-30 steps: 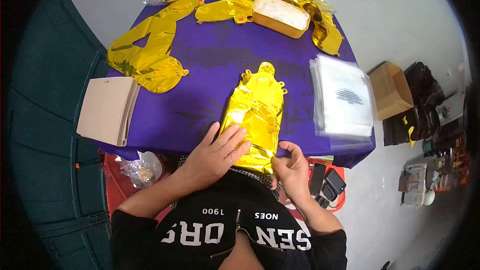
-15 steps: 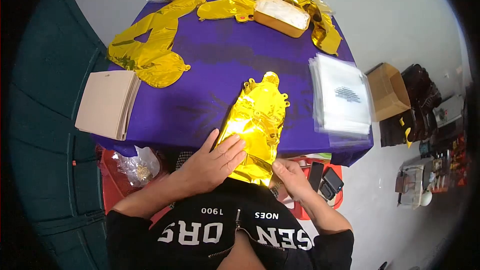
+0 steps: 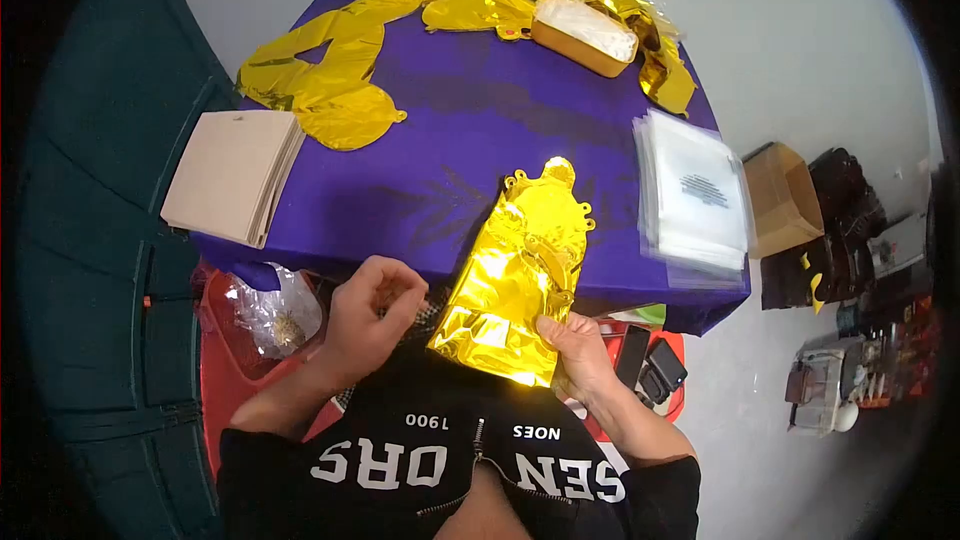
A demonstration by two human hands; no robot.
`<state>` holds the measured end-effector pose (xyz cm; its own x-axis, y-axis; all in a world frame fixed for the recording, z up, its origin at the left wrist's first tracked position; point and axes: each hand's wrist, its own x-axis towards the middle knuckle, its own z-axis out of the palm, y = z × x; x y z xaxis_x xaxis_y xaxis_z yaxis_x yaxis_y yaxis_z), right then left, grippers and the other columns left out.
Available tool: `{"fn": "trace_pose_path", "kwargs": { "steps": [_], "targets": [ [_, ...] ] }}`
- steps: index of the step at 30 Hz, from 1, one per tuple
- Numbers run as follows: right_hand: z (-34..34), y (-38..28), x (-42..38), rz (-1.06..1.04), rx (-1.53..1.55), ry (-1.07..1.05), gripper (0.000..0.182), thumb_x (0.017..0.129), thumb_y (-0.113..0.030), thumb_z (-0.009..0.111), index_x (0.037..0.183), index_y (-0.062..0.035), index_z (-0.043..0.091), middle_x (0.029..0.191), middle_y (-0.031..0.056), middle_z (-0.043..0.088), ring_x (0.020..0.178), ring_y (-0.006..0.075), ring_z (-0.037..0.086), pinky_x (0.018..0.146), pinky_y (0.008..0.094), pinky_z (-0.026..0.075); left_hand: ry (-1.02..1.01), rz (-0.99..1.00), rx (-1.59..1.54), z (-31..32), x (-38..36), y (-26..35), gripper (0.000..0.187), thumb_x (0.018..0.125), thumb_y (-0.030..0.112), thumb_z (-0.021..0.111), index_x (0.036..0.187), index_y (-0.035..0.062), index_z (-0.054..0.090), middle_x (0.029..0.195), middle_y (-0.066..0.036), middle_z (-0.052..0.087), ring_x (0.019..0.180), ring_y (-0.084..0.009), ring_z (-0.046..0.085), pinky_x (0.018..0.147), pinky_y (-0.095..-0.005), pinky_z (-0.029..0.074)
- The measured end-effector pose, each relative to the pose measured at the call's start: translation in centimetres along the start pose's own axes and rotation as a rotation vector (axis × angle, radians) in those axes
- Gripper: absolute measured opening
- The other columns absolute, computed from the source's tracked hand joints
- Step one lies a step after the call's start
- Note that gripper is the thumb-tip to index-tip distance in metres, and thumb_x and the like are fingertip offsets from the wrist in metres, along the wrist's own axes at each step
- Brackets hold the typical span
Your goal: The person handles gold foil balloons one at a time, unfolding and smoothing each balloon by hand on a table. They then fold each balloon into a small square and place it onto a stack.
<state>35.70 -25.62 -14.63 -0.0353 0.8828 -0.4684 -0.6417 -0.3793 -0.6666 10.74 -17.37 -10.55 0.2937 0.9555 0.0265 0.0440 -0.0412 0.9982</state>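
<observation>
A folded gold foil balloon (image 3: 520, 270) lies partly on the purple tablecloth, its lower end sticking out past the near edge toward my body. Small tabs with holes stand out around its far end. My right hand (image 3: 583, 348) grips the lower right side of it, thumb on top and fingers underneath. Left of the foil, and apart from it, my left hand (image 3: 372, 315) is raised with its fingers curled in toward the thumb; nothing shows in it.
Flat gold foil balloons (image 3: 340, 70) lie along the table's far side, with a gold box of white material (image 3: 585, 30) among them. Beige cards (image 3: 232, 175) are stacked at left, clear plastic bags (image 3: 695, 190) at right. A cardboard box (image 3: 785, 200) stands beyond the table.
My left hand has come off the foil, moved left and curled its fingers. My right hand now has its thumb over the foil's edge, and the foil's near end is tilted up.
</observation>
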Motion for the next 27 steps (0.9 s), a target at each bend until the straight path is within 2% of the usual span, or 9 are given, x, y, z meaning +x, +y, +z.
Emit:
{"fn": "trace_pose_path", "kwargs": {
  "steps": [3, 4, 7, 10, 13, 16, 19, 22, 27],
  "targets": [
    [0.2, 0.3, -0.4, -0.010, -0.071, 0.000, 0.016, 0.092, -0.011, 0.063, 0.101, 0.0006, 0.067, 0.096, 0.0083, 0.070, 0.082, 0.0134, 0.066, 0.075, 0.0294, 0.053, -0.033, -0.162, 0.106, 1.0, 0.1, -0.5, 0.021, 0.084, 0.014, 0.071, 0.087, -0.0018, 0.057, 0.075, -0.006, 0.064, 0.070, -0.0074, 0.059, 0.064, -0.0233, 0.048],
    [0.4, 0.4, -0.5, -0.019, -0.103, 0.004, 0.015, 0.092, -0.011, 0.063, 0.100, 0.0005, 0.068, 0.096, 0.0079, 0.070, 0.081, 0.0128, 0.066, 0.075, 0.0288, 0.053, -0.015, -0.138, 0.162, 1.4, 0.2, -0.8, 0.021, 0.082, 0.015, 0.072, 0.081, -0.0010, 0.058, 0.070, -0.005, 0.063, 0.067, -0.0065, 0.057, 0.062, -0.0235, 0.047],
    [0.4, 0.9, -0.8, -0.051, -0.160, -0.012, 0.014, 0.092, -0.011, 0.063, 0.099, 0.0001, 0.068, 0.094, 0.0061, 0.070, 0.079, 0.0104, 0.064, 0.073, 0.0267, 0.052, -0.034, -0.125, 0.229, 2.0, 0.4, -1.2, 0.019, 0.082, 0.013, 0.071, 0.081, -0.0014, 0.058, 0.069, -0.004, 0.062, 0.067, -0.0065, 0.056, 0.061, -0.0242, 0.047],
    [-0.8, 1.8, -0.7, -0.048, -0.212, -0.053, 0.013, 0.090, -0.010, 0.064, 0.100, -0.0011, 0.068, 0.094, 0.0075, 0.069, 0.078, 0.0134, 0.065, 0.068, 0.0292, 0.054, -0.031, -0.173, 0.114, 2.2, 0.1, -2.8, 0.014, 0.082, 0.008, 0.070, 0.078, 0.0027, 0.058, 0.071, 0.001, 0.059, 0.066, -0.0037, 0.052, 0.060, -0.0208, 0.042],
    [-0.7, 2.2, -0.5, -0.051, -0.238, -0.050, 0.013, 0.091, -0.009, 0.063, 0.100, -0.0020, 0.068, 0.092, 0.0056, 0.069, 0.077, 0.0120, 0.064, 0.068, 0.0280, 0.052, -0.005, -0.205, 0.065, 2.1, -0.1, -3.1, 0.016, 0.081, 0.009, 0.070, 0.074, -0.0009, 0.060, 0.068, -0.002, 0.062, 0.063, -0.0048, 0.052, 0.057, -0.0223, 0.043],
    [-0.5, 2.3, -0.4, -0.041, -0.265, -0.064, 0.013, 0.091, -0.009, 0.063, 0.100, -0.0028, 0.068, 0.095, 0.0053, 0.069, 0.079, 0.0118, 0.064, 0.072, 0.0284, 0.052, -0.004, -0.221, -0.128, 2.1, -0.1, -3.7, 0.015, 0.082, 0.007, 0.069, 0.072, -0.0008, 0.061, 0.068, -0.001, 0.062, 0.061, -0.0041, 0.051, 0.055, -0.0216, 0.041],
    [0.0, 2.1, -0.4, -0.053, -0.269, -0.063, 0.014, 0.091, -0.010, 0.064, 0.101, -0.0028, 0.068, 0.098, 0.0054, 0.069, 0.083, 0.0124, 0.064, 0.075, 0.0295, 0.052, -0.018, -0.285, -0.200, 1.9, 0.0, -3.8, 0.014, 0.083, 0.006, 0.068, 0.072, -0.0011, 0.063, 0.067, 0.000, 0.061, 0.061, -0.0040, 0.051, 0.055, -0.0209, 0.041],
    [-0.3, 2.5, -0.1, -0.033, -0.214, -0.113, 0.019, 0.093, -0.010, 0.061, 0.108, 0.0001, 0.067, 0.101, 0.0045, 0.069, 0.087, 0.0083, 0.062, 0.079, 0.0254, 0.049, -0.011, -0.325, -0.253, 2.0, 0.0, -3.2, 0.015, 0.084, 0.005, 0.067, 0.071, -0.0014, 0.063, 0.066, -0.001, 0.061, 0.061, -0.0038, 0.051, 0.055, -0.0204, 0.041],
    [0.4, 2.3, -0.2, 0.004, -0.204, -0.115, 0.020, 0.092, -0.010, 0.062, 0.108, -0.0009, 0.067, 0.103, 0.0052, 0.069, 0.089, 0.0092, 0.062, 0.080, 0.0258, 0.049, 0.021, -0.194, -0.212, 1.9, -0.6, -5.5, 0.008, 0.084, 0.003, 0.065, 0.086, -0.0037, 0.061, 0.076, -0.004, 0.063, 0.066, -0.0047, 0.054, 0.058, -0.0202, 0.043]
  ]
}}
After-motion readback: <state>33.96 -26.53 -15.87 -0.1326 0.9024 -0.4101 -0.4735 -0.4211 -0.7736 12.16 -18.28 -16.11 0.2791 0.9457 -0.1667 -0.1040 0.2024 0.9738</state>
